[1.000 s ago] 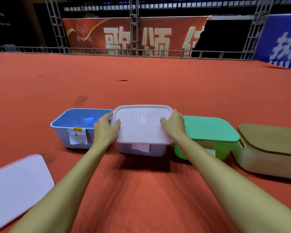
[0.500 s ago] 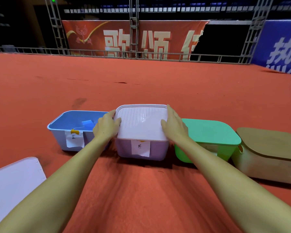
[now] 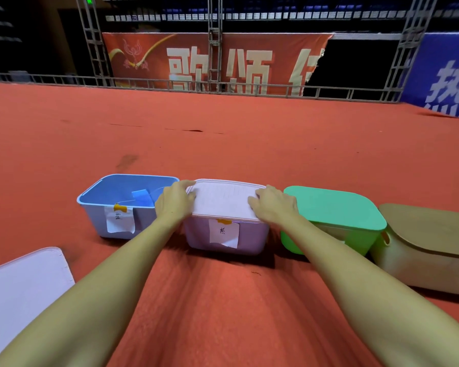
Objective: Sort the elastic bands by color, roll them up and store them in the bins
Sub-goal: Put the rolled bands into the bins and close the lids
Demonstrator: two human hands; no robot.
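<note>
Purple bin (image 3: pixel 224 241), centre of a row on red carpet (image 3: pixel 223 300); pale lid (image 3: pixel 224 201) seated on top; paper label (image 3: pixel 224 233) taped to front wall; left hand (image 3: pixel 174 202) curled over the lid's left edge, fingers bent round the rim; right hand (image 3: pixel 274 205) laid on the lid's right edge, fingers bent down onto it; blue bin (image 3: pixel 122 205) just left, uncovered, blue elastic band (image 3: pixel 142 198) inside, labelled in front; green bin (image 3: pixel 331 221) just right, lidded; beige bin (image 3: pixel 427 247) at far right, brown lid on; loose pale lid (image 3: pixel 21 284) flat on carpet at near left, well apart from the row; metal railing (image 3: pixel 223 87) and red banner (image 3: pixel 212 62) beyond
</note>
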